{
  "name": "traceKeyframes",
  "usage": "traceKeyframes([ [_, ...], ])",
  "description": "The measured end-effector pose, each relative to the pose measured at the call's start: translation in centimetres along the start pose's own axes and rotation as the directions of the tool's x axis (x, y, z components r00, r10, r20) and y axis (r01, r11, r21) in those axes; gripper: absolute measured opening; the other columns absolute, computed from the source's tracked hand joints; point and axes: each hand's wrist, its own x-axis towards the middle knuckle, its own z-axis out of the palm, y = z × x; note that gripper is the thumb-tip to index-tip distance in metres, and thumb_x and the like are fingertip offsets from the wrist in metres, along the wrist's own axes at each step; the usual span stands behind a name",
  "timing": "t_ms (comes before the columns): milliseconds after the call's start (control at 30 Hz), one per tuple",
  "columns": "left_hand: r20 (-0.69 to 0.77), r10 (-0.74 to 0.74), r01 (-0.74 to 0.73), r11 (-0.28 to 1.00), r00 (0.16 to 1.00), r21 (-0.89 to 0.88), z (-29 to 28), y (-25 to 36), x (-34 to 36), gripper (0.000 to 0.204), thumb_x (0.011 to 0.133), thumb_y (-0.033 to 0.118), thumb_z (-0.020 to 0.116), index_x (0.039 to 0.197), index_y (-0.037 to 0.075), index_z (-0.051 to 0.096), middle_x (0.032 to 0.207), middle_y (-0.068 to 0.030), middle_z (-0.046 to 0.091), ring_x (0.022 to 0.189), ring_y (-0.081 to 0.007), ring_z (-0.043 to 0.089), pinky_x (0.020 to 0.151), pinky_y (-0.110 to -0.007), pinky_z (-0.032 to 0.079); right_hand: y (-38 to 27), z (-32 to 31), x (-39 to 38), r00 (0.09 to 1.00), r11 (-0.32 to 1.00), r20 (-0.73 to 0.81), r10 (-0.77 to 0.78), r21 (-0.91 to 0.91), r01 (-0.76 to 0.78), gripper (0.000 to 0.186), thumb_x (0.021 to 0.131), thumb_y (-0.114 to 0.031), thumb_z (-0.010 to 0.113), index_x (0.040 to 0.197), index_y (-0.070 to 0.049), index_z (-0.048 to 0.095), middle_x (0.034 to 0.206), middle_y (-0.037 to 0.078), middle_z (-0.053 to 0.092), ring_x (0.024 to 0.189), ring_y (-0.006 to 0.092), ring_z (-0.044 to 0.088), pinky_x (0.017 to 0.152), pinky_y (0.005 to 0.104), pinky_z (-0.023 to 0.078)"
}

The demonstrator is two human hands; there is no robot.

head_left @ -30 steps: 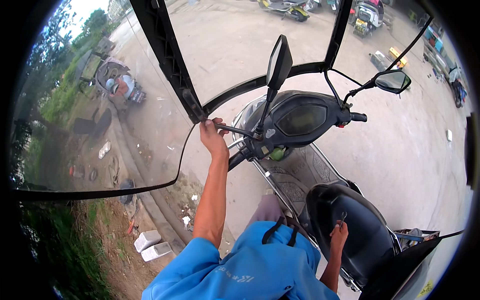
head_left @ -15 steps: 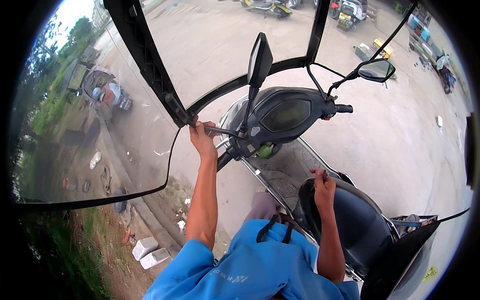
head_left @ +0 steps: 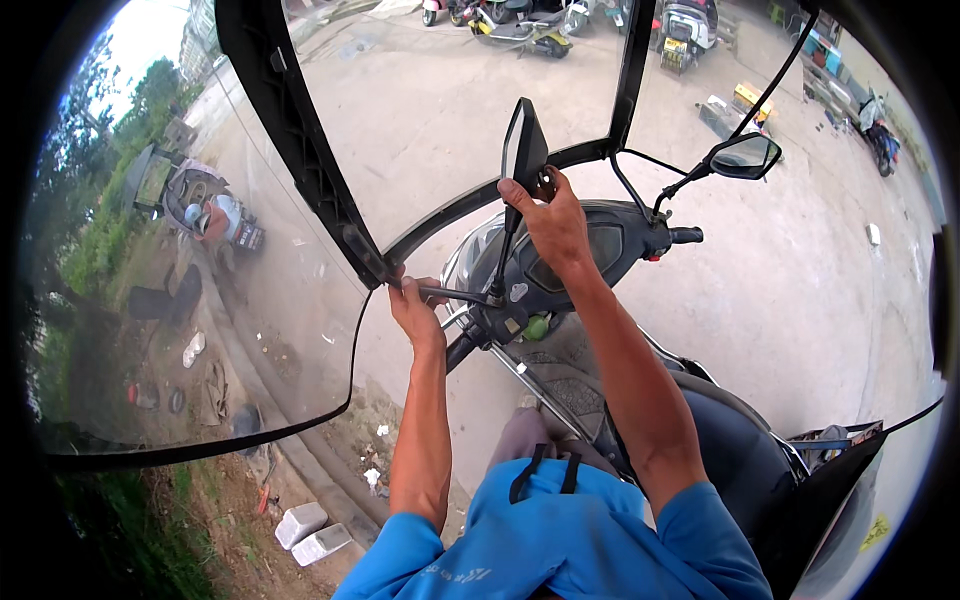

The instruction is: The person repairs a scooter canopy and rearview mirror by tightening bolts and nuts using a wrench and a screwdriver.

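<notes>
Up swings the right hand (head_left: 553, 225) from over the seat (head_left: 735, 440) to the left mirror (head_left: 529, 145) above the handlebar (head_left: 462, 351), exact grip unclear; the left hand (head_left: 415, 315) has fingers pinching the black rod (head_left: 460, 294). Uneven pulling could twist the mirror askew.

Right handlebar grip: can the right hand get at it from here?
Probably yes: the right hand is at the left mirror, and the way across the dashboard to the right handlebar grip looks free.

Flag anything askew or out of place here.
The left mirror may be askew: it appears narrow, turned sideways, while the right mirror shows its face broadly. White scraps litter the ground beside the kerb.
</notes>
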Motion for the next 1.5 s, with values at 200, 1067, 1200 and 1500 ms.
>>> traceKeyframes([
  [200, -0.008, -0.001, 0.001, 1.0, 1.0, 0.012, 0.1, -0.1, -0.1, 0.032, 0.105, 0.021, 0.042, 0.131, 0.004, 0.047, 0.078, -0.0094, 0.062, 0.061, -0.0149, 0.057, 0.052, -0.028, 0.049, -0.7, 0.9, 2.3, 0.997, 0.991, 0.035, 0.074, 0.112, -0.077, 0.063, 0.075, -0.04, 0.075, 0.114, 0.007, 0.059, 0.102, 0.019, 0.069, 0.096, 0.0297, 0.067, 0.089, 0.0371, 0.05],
  [1067, -0.024, -0.068, 0.068, 0.998, 0.997, 0.011, 1.0, -0.2, -0.1, 0.035, 0.106, 0.024, 0.038, 0.135, 0.005, 0.042, 0.075, -0.0094, 0.059, 0.061, -0.0163, 0.058, 0.048, -0.029, 0.048, 4.9, -1.5, 7.2, 0.564, 0.557, 0.806, -0.179, 0.555, -0.618, 0.06, 0.075, -0.015, 0.071, 0.13, 0.003, 0.054, 0.075, -0.007, 0.047, 0.058, 0.0014, 0.037, 0.048, 0.0196, 0.029],
  [1200, -0.013, -0.068, 0.068, 0.997, 0.998, 0.024, 0.3, 0.1, 0.4, 0.035, 0.107, 0.023, 0.037, 0.136, 0.006, 0.041, 0.074, -0.0095, 0.059, 0.062, -0.0163, 0.059, 0.049, -0.028, 0.051, 4.4, -0.6, 7.1, 0.652, 0.581, 0.757, -0.038, 0.548, -0.602, 0.025, 0.075, -0.01, 0.072, 0.095, -0.009, 0.057, 0.073, -0.007, 0.046, 0.057, 0.0041, 0.039, 0.049, 0.0212, 0.03],
  [1500, 0.015, -0.101, 0.1, 0.994, 0.995, 0.035, 0.1, -0.1, 0.4, 0.037, 0.107, 0.028, 0.036, 0.138, 0.009, 0.04, 0.074, -0.0088, 0.058, 0.062, -0.0154, 0.058, 0.047, -0.026, 0.049, 2.2, -1.2, 6.3, 0.697, 0.641, 0.713, -0.071, 0.569, -0.516, 0.021, 0.074, -0.008, 0.074, 0.085, -0.01, 0.056, 0.071, -0.006, 0.047, 0.054, 0.0029, 0.035, 0.047, 0.0206, 0.026],
])
